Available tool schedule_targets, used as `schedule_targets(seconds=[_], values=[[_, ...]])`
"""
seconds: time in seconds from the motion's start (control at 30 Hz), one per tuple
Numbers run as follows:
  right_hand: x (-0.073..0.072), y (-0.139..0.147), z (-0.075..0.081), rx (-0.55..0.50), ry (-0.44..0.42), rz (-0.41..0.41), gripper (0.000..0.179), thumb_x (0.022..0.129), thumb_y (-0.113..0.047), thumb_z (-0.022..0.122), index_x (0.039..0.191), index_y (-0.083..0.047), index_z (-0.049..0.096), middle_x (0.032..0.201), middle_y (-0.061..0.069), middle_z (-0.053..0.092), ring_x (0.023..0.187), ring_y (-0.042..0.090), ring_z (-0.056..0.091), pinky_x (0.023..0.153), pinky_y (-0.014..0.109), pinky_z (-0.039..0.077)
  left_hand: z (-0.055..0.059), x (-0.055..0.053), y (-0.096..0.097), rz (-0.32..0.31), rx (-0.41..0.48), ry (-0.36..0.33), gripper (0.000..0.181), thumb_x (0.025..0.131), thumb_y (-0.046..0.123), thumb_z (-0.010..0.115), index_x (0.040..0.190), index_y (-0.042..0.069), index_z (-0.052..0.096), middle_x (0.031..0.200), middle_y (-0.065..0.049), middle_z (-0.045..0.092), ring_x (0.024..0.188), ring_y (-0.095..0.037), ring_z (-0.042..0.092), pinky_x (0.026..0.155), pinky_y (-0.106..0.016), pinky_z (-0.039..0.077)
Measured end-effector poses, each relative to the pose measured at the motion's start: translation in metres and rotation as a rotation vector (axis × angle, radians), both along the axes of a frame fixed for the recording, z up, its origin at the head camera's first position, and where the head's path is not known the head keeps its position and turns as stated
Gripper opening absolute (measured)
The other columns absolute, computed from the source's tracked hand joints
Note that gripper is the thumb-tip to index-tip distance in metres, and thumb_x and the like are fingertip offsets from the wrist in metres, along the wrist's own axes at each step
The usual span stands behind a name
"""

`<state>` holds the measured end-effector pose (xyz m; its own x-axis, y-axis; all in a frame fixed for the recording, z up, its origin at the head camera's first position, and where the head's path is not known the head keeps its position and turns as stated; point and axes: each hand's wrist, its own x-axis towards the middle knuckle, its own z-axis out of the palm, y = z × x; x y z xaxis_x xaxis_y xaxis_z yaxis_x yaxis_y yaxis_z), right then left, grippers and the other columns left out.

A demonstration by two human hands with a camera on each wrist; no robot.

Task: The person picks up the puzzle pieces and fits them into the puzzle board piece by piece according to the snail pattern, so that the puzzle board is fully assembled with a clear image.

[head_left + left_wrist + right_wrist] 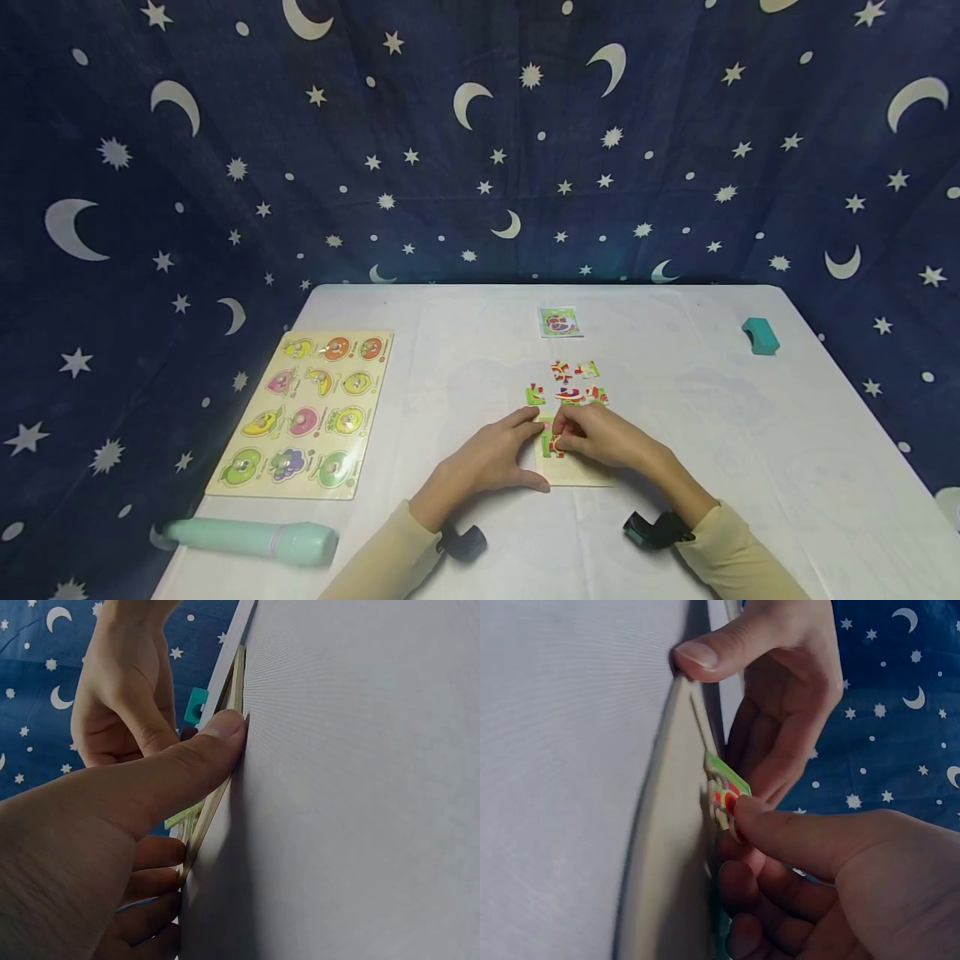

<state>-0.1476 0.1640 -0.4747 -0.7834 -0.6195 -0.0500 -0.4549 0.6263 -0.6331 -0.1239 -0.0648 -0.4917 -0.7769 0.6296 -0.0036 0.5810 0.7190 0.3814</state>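
Observation:
A small wooden puzzle board (581,475) lies in front of me, with a green-edged jigsaw piece (547,450) at its left side. My left hand (491,454) holds the board along its left side, thumb at the near corner and fingers farther up. My right hand (603,435) pinches a red and yellow jigsaw piece (725,799) between thumb and fingers, over the board's left part. Its fingers partly hide that piece. Just beyond the board lie several loose pieces, among them a green one (535,395) and a red and white one (561,372).
A small picture card (561,322) lies behind the pieces. To the left are a fruit peg puzzle (300,408) and a mint-green cylindrical object (251,540). A teal block (761,336) sits at the far right of the white table (712,467). Starry cloth hangs behind.

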Motion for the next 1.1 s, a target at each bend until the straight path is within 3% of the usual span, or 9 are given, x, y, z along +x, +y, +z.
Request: schedule_targets(seconds=[0.3, 0.67, 0.87, 1.1], values=[[-0.0003, -0.0032, -0.0052, 0.016, 0.051, 0.0, 0.011, 0.089, -0.016, 0.074, 0.09, -0.018, 0.064, 0.07, -0.015, 0.053, 0.064, -0.003, 0.045, 0.062, 0.018, 0.04, 0.0009, 0.0, -0.0002, -0.001, 0.011, -0.007, 0.085, 0.073, 0.061, 0.081, 0.14, 0.014, 0.056, 0.157, -0.004, 0.044, 0.138, -0.019, 0.052, 0.11, -0.031, 0.047], [0.0012, -0.005, -0.0061, 0.034, 0.063, -0.012, 0.012, 0.087, -0.016, 0.076, 0.088, -0.018, 0.065, 0.07, -0.015, 0.051, 0.065, -0.002, 0.044, 0.061, 0.018, 0.039, -0.0018, -0.0007, -0.0028, -0.054, 0.055, 0.04, 0.061, 0.074, 0.059, 0.081, 0.12, 0.024, 0.063, 0.152, -0.009, 0.048, 0.131, -0.023, 0.059, 0.102, -0.031, 0.052], [0.001, -0.0043, -0.0069, 0.029, 0.077, -0.017, 0.013, 0.086, -0.017, 0.077, 0.086, -0.018, 0.064, 0.071, -0.014, 0.051, 0.065, -0.001, 0.044, 0.061, 0.019, 0.039, 0.0001, -0.0002, -0.0023, -0.042, 0.055, 0.006, 0.06, 0.075, 0.058, 0.081, 0.122, 0.025, 0.064, 0.155, -0.009, 0.046, 0.131, -0.024, 0.059, 0.103, -0.033, 0.052], [0.0004, -0.0043, -0.0074, 0.026, 0.057, -0.022, 0.014, 0.086, -0.018, 0.078, 0.086, -0.017, 0.064, 0.071, -0.014, 0.051, 0.066, -0.001, 0.044, 0.062, 0.019, 0.039, -0.0003, -0.0004, -0.0027, -0.041, 0.043, 0.019, 0.062, 0.074, 0.06, 0.08, 0.123, 0.024, 0.063, 0.154, -0.008, 0.046, 0.13, -0.024, 0.059, 0.103, -0.032, 0.052]])
